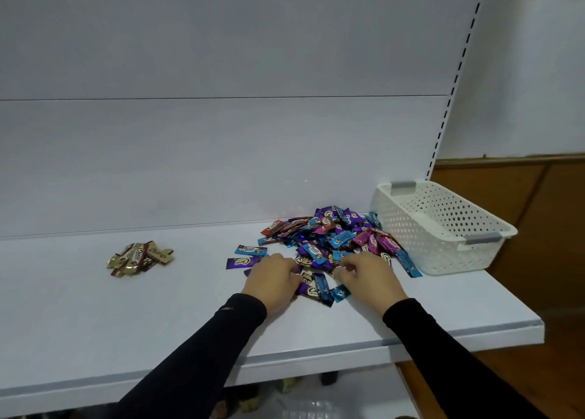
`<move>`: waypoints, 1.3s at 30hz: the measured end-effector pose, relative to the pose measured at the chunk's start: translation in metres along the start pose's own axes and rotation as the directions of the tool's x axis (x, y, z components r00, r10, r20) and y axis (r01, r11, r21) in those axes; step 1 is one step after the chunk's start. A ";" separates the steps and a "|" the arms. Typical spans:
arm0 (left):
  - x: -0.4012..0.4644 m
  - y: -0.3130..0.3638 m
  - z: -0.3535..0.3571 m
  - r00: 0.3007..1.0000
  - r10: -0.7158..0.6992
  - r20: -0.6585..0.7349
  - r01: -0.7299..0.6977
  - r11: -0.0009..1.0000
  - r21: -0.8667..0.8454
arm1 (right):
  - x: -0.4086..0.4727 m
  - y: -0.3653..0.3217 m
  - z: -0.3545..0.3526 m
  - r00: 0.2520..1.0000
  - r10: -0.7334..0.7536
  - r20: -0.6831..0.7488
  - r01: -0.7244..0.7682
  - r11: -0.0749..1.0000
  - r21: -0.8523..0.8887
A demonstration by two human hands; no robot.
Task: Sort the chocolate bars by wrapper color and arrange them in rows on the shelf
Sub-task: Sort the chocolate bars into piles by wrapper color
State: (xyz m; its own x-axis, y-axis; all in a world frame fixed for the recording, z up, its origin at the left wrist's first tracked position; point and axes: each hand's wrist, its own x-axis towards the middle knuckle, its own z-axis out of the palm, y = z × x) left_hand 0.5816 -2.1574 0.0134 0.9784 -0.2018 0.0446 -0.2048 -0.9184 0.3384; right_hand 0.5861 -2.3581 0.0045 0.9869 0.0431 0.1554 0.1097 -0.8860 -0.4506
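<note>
A mixed heap of chocolate bars (335, 238) in blue, purple, magenta and red-brown wrappers lies on the white shelf (95, 308), right of centre. A small group of gold-wrapped bars (139, 258) sits apart on the left. My left hand (273, 281) rests at the heap's near edge with its fingers curled into the bars; what they hold is hidden. My right hand (368, 279) is beside it, fingers curled and pinching at a wrapper in the heap. A purple bar (311, 291) and a blue bar (340, 293) lie between my hands.
A white perforated plastic basket (443, 228) stands at the shelf's right end, touching the heap. The white back panel rises behind. A wooden floor and wall panel lie to the right, and a lower shelf shows beneath the front edge.
</note>
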 end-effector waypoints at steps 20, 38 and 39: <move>0.007 0.004 -0.016 0.986 -0.159 0.053 0.168 0.915 -0.366 | -0.006 0.002 -0.009 0.985 0.150 -0.081 -0.089 0.859 0.504; -0.012 0.009 -0.022 0.968 -0.126 0.217 0.250 0.419 -0.873 | -0.014 -0.040 0.003 0.986 -0.011 0.168 -0.138 0.519 0.844; -0.011 0.009 -0.023 0.969 -0.110 0.221 0.247 0.434 -0.866 | -0.013 -0.039 0.003 0.985 0.002 0.171 -0.149 0.501 0.853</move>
State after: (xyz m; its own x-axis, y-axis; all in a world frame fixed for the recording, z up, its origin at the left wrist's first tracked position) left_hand 0.5699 -2.1557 0.0372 0.9647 -0.1696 -0.2016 0.1762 -0.1537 0.9723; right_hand 0.5696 -2.3223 0.0175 0.9928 0.1199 0.0018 0.0087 -0.0566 -0.9984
